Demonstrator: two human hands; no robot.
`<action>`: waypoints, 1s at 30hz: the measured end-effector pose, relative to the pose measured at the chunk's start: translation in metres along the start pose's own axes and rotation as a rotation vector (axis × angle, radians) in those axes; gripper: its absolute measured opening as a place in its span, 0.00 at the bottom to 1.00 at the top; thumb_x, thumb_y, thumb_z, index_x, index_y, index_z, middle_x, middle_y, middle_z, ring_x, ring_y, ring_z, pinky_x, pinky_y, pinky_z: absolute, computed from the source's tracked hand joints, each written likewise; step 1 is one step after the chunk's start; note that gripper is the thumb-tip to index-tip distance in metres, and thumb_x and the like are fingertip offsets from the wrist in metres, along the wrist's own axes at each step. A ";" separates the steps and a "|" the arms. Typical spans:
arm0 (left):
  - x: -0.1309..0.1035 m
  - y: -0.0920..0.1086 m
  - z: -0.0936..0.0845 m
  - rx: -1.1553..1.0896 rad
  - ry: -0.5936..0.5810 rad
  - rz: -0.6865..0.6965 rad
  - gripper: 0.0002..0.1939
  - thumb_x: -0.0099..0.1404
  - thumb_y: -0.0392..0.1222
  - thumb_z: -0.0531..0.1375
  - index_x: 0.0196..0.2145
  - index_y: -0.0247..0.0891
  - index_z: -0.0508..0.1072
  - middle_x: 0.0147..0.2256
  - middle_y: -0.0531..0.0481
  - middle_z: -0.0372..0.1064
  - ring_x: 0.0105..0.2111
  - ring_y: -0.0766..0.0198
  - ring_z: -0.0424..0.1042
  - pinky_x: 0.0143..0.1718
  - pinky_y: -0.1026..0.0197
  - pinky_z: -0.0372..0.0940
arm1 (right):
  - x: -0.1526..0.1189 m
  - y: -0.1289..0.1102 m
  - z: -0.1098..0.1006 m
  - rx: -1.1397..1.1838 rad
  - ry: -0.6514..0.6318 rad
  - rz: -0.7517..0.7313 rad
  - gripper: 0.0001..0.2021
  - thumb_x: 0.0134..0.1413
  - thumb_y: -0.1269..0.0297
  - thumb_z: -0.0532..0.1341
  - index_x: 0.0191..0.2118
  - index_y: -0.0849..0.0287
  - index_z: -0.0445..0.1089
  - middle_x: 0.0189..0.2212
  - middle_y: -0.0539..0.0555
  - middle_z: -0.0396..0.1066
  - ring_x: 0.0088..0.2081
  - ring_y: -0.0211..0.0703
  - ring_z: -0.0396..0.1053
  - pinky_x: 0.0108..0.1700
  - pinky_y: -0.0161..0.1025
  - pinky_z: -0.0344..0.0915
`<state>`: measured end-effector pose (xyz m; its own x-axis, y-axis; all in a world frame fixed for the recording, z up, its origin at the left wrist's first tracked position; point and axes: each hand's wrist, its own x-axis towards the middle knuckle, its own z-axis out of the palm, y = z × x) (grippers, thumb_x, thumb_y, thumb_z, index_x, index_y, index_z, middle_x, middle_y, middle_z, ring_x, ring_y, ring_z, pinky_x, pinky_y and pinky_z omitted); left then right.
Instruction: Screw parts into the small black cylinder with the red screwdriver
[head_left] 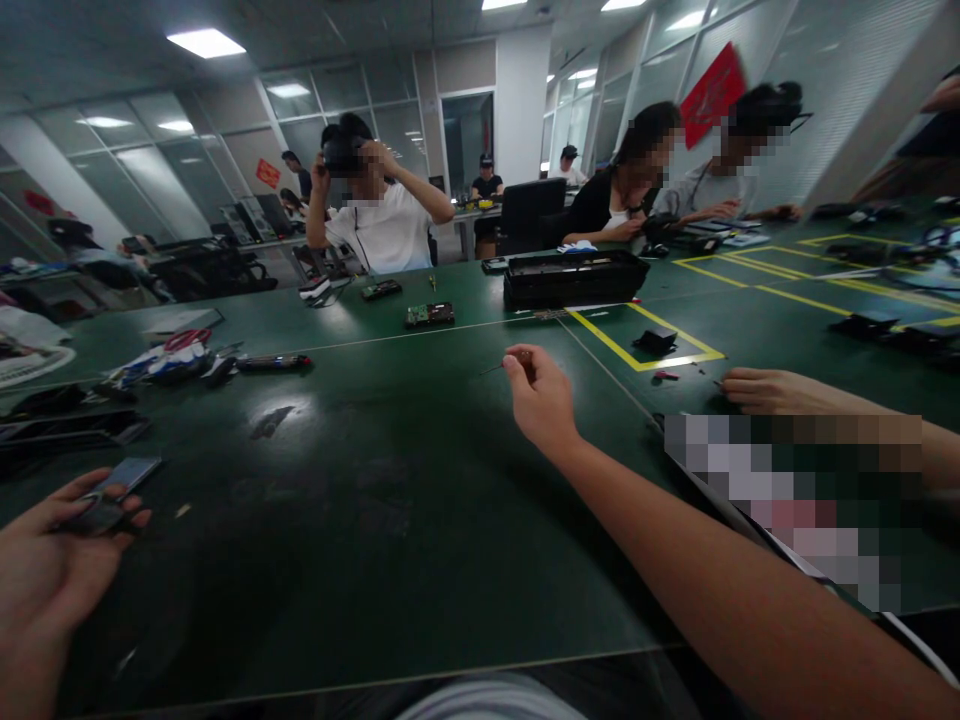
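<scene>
My left hand (pixel 75 550) is at the lower left, palm up, with its fingers curled around a flat grey metallic piece (pixel 133 474) that has a dark rounded part near the fingers. The exact kind of this piece is unclear. Stretched out over the middle of the table, my right hand (pixel 541 395) pinches a thin-shafted tool (pixel 491 370) whose narrow tip points left. Its handle is mostly hidden in the fist. Beyond my right hand lies a green circuit board with a dark body (pixel 430 315), and further back is a similar board (pixel 382 290).
A long black housing (pixel 576 278) stands beyond my right hand. Yellow tape (pixel 637 366) frames a small black part (pixel 655 342). Another person's hand (pixel 772 388) reaches in from the right. Gloves (pixel 161 365) and a dark pen-like tool (pixel 274 363) lie at left. Several people sit around.
</scene>
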<state>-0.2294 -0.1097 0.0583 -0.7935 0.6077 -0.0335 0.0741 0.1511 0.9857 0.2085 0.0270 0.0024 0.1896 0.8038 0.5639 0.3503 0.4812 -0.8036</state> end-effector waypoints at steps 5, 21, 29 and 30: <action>-0.025 0.017 0.059 -0.257 -0.125 -0.057 0.15 0.51 0.25 0.54 0.33 0.37 0.73 0.26 0.53 0.67 0.27 0.67 0.65 0.25 0.69 0.68 | 0.000 -0.001 0.000 0.003 -0.007 0.004 0.14 0.64 0.54 0.57 0.45 0.58 0.73 0.35 0.55 0.76 0.33 0.45 0.71 0.37 0.43 0.66; -0.109 -0.026 0.267 0.191 -0.728 0.531 0.24 0.59 0.24 0.58 0.52 0.36 0.65 0.45 0.44 0.71 0.46 0.59 0.71 0.52 0.54 0.64 | 0.001 -0.011 -0.004 -0.097 -0.039 0.047 0.16 0.59 0.48 0.63 0.30 0.56 0.68 0.23 0.48 0.68 0.25 0.40 0.64 0.30 0.39 0.58; -0.108 -0.046 0.266 0.282 -0.810 0.875 0.18 0.63 0.27 0.62 0.49 0.41 0.75 0.52 0.46 0.71 0.55 0.55 0.68 0.63 0.48 0.59 | -0.003 -0.015 -0.004 0.008 -0.041 -0.012 0.12 0.64 0.55 0.57 0.34 0.55 0.70 0.27 0.50 0.72 0.29 0.41 0.69 0.34 0.40 0.63; -0.107 -0.045 0.266 0.275 -0.808 0.856 0.19 0.63 0.28 0.62 0.51 0.41 0.75 0.52 0.46 0.71 0.55 0.55 0.68 0.62 0.48 0.60 | -0.004 -0.015 -0.004 0.049 -0.044 -0.015 0.11 0.64 0.55 0.57 0.36 0.55 0.70 0.29 0.51 0.73 0.30 0.42 0.70 0.35 0.41 0.65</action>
<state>0.0123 0.0257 -0.0266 0.1752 0.8890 0.4231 0.5946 -0.4380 0.6742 0.2058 0.0150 0.0131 0.1433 0.8104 0.5681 0.3072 0.5092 -0.8039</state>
